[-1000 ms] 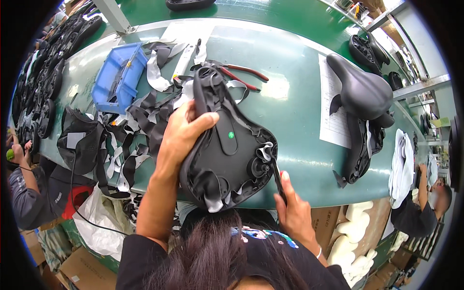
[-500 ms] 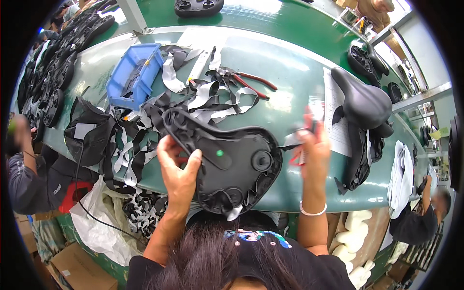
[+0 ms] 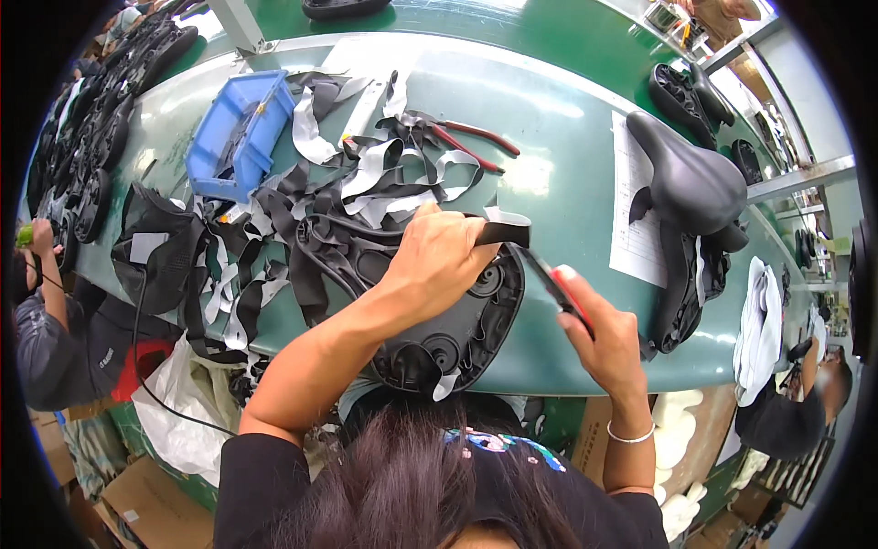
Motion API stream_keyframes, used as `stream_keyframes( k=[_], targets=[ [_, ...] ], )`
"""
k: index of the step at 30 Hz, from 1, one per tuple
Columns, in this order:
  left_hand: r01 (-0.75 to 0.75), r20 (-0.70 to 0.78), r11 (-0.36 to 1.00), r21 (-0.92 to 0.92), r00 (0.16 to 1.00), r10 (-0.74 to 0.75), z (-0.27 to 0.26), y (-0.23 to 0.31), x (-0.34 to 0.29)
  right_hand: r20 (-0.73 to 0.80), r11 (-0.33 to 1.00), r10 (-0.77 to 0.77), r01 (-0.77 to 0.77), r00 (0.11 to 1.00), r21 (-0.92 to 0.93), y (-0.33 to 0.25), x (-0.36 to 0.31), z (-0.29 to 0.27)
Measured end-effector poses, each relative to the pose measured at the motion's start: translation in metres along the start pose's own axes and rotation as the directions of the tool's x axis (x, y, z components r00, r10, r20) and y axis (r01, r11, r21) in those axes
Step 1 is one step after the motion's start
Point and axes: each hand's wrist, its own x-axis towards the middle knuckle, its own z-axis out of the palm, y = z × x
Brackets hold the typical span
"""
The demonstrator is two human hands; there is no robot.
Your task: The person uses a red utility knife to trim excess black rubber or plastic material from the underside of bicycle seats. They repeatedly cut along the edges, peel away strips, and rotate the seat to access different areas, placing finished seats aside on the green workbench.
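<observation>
The upturned bicycle saddle [image 3: 412,334], black with its hollow underside showing, rests at the table's near edge. Across it reaches my left hand [image 3: 439,252], closed on a black strip [image 3: 505,229] with a pale back that sticks out at the saddle's far right rim. My right hand [image 3: 604,343] is wrapped round a slim red-and-dark tool that looks like a utility knife [image 3: 560,291]. Its thin tip points up and left, close to the strip and the rim; whether it touches them I cannot tell. My left forearm hides part of the saddle.
Loose black and white strips [image 3: 366,174], red-handled pliers [image 3: 471,142] and a blue bin [image 3: 240,137] lie beyond the saddle. At right a finished saddle [image 3: 686,174] sits beside a paper sheet [image 3: 631,238]. Saddles [image 3: 110,128] crowd the far left. People work at both sides.
My left hand has moved from the saddle's left rim across to the strip at its right side and closed on it. My right hand has let go of the strip and come lower, tool in hand.
</observation>
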Motion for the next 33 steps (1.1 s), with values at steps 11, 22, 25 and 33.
stream_keyframes(
  k=[11, 22, 25, 33],
  targets=[
    [-0.013, -0.114, 0.202, -0.979, 0.860, -0.497, -0.015, -0.033, 0.003, 0.058, 0.942, 0.138, -0.113, 0.989, -0.316, -0.035, -0.022, 0.005],
    [0.378, -0.209, 0.893, 0.243, 0.920, -0.332, 0.006, -0.017, -0.031, 0.329, 0.856, 0.416, -0.244, 0.848, -0.456, -0.066, -0.027, 0.001],
    [0.339, -0.365, 0.885, 0.321, 0.906, -0.214, 0.016, -0.018, -0.043, 0.275, 0.872, 0.486, -0.440, 0.830, -0.214, -0.084, -0.046, -0.002],
    [0.317, -0.373, 0.883, 0.345, 0.910, -0.181, 0.016, -0.014, -0.043, -0.080, 0.962, 0.218, -0.199, 0.973, 0.189, -0.038, 0.019, 0.042]
  ],
)
